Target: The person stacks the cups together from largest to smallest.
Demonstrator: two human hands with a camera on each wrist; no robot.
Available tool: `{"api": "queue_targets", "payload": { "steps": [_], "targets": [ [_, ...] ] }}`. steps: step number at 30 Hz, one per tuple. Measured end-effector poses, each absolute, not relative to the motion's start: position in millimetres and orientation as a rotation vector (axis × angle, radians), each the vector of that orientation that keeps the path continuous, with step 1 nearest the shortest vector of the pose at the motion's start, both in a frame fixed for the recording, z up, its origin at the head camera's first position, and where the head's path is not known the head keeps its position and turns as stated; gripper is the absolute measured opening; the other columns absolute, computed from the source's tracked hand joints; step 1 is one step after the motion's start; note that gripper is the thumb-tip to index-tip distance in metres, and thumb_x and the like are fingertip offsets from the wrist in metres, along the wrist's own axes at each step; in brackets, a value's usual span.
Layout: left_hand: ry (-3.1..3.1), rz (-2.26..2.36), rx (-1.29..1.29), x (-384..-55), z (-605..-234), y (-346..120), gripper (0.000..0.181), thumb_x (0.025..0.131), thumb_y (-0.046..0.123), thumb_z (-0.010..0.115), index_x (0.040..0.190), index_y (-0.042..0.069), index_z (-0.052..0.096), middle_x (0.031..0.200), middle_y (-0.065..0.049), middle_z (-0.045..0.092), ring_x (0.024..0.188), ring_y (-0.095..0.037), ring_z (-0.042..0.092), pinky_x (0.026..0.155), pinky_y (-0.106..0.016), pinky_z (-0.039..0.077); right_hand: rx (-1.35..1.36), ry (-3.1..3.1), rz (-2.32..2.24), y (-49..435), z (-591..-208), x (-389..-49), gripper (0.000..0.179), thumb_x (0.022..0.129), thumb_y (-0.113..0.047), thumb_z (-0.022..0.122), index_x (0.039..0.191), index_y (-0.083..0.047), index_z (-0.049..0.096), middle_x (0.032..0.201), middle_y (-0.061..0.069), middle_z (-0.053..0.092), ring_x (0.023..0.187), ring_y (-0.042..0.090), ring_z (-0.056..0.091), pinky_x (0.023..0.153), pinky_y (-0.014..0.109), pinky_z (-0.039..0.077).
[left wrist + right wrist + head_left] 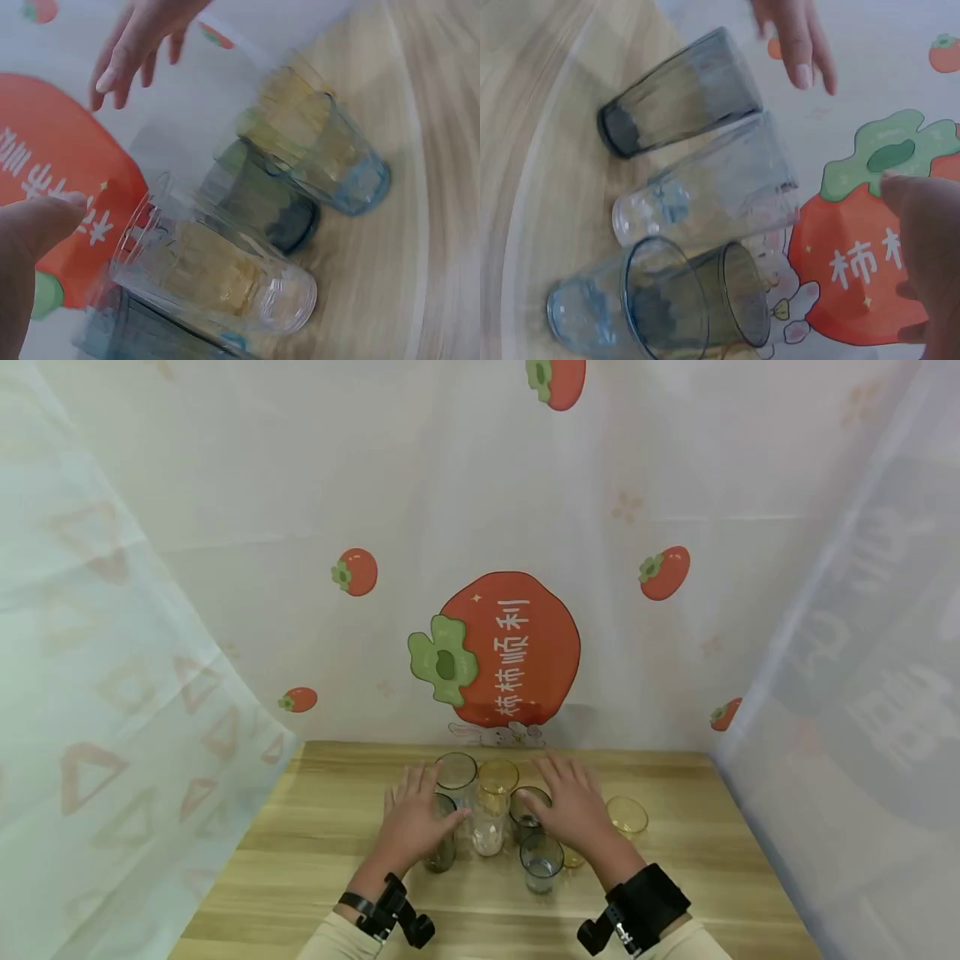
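Note:
Several drinking glasses stand upright in a cluster on the table. My left hand (416, 822), fingers spread, is over a dark grey glass (441, 857) on the cluster's left side. Opposite it, my right hand (576, 810) has its fingers extended above the right side, its thumb near another dark glass (528, 817). Between the hands is a clear glass (488, 837); in front of the right hand stands a pale blue glass (541, 870). Neither hand holds anything. The right wrist view shows the clear glass (705, 195) beside the dark grey one (675, 97).
At the back of the cluster are an amber glass (498, 773) and a bluish glass (457, 772). Another amber glass (627, 816) stands right of the right hand, and one more is partly hidden. A printed cloth (375, 652) hangs behind the wooden table (300, 843).

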State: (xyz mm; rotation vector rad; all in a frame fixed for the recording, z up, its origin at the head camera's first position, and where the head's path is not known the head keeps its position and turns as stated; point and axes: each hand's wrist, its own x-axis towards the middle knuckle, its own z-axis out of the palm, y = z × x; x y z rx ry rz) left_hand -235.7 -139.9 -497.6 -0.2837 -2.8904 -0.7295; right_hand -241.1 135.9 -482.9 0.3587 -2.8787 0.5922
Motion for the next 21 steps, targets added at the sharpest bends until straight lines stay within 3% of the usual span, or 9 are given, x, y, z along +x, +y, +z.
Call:
{"api": "queue_targets", "payload": {
  "steps": [2,4,7,9,11,14,17,21],
  "targets": [
    [-2.877,-0.866,-0.232,-238,-504,-141,0.099,0.087,0.063,0.07,0.161,0.015,0.025,0.166,-0.02,0.019,0.152,-0.046,0.014,0.116,-0.073,0.015,0.341,-2.821,0.642,133,-481,-241,0.05,0.101,-0.049,0.059,0.14,-0.018,0.059,0.139,0.01,0.059,0.131,0.038,0.051,0.109,0.061,0.039],
    [-2.865,-1.019,-0.161,-239,-513,-142,0.105,0.085,0.058,0.076,0.162,0.015,0.021,0.166,-0.021,0.019,0.15,-0.047,0.019,0.113,-0.073,0.025,0.324,-2.772,0.692,129,-480,-239,0.03,0.101,-0.038,0.063,0.119,-0.016,0.07,0.112,0.003,0.069,0.105,0.026,0.063,0.091,0.049,0.052],
    [-2.833,-1.261,-0.046,-238,-529,-144,0.114,0.081,0.055,0.082,0.163,0.016,0.013,0.164,-0.023,0.019,0.147,-0.05,0.025,0.108,-0.071,0.035,0.331,-2.722,0.738,123,-485,-237,0.014,0.099,-0.03,0.066,0.098,-0.018,0.073,0.089,-0.005,0.068,0.082,0.016,0.061,0.073,0.038,0.053],
    [-2.776,-1.434,0.014,-236,-538,-146,0.118,0.079,0.051,0.085,0.163,0.017,0.011,0.163,-0.024,0.022,0.145,-0.051,0.028,0.105,-0.071,0.038,0.361,-2.738,0.766,117,-491,-236,0.018,0.099,-0.031,0.067,0.105,-0.016,0.073,0.099,-0.002,0.07,0.092,0.019,0.065,0.079,0.041,0.056],
    [-2.703,-1.602,0.043,-234,-546,-149,0.119,0.078,0.046,0.088,0.163,0.018,0.01,0.162,-0.025,0.024,0.145,-0.05,0.029,0.105,-0.07,0.039,0.395,-2.757,0.819,109,-499,-237,0.034,0.099,-0.037,0.067,0.122,-0.013,0.069,0.12,0.005,0.069,0.113,0.027,0.063,0.094,0.048,0.054],
    [-2.616,-1.746,0.029,-230,-559,-156,0.122,0.075,0.042,0.09,0.162,0.015,0.01,0.158,-0.025,0.031,0.144,-0.049,0.032,0.106,-0.066,0.041,0.425,-2.807,0.955,96,-507,-240,0.061,0.097,-0.046,0.066,0.146,-0.012,0.051,0.149,0.014,0.051,0.138,0.038,0.046,0.108,0.058,0.043],
    [-2.551,-1.814,-0.015,-226,-574,-160,0.122,0.074,0.041,0.091,0.161,0.013,0.009,0.157,-0.025,0.033,0.143,-0.05,0.033,0.108,-0.065,0.04,0.449,-2.83,1.096,84,-511,-245,0.078,0.095,-0.052,0.067,0.155,-0.012,0.038,0.158,0.017,0.038,0.143,0.04,0.039,0.109,0.062,0.04],
    [-2.43,-1.913,-0.035,-224,-595,-159,0.12,0.075,0.032,0.092,0.16,0.014,0.008,0.158,-0.025,0.028,0.144,-0.051,0.03,0.11,-0.066,0.036,0.487,-2.869,1.188,70,-513,-251,0.087,0.094,-0.055,0.067,0.159,-0.013,0.029,0.163,0.015,0.029,0.145,0.041,0.036,0.108,0.063,0.04]
  ]
}}
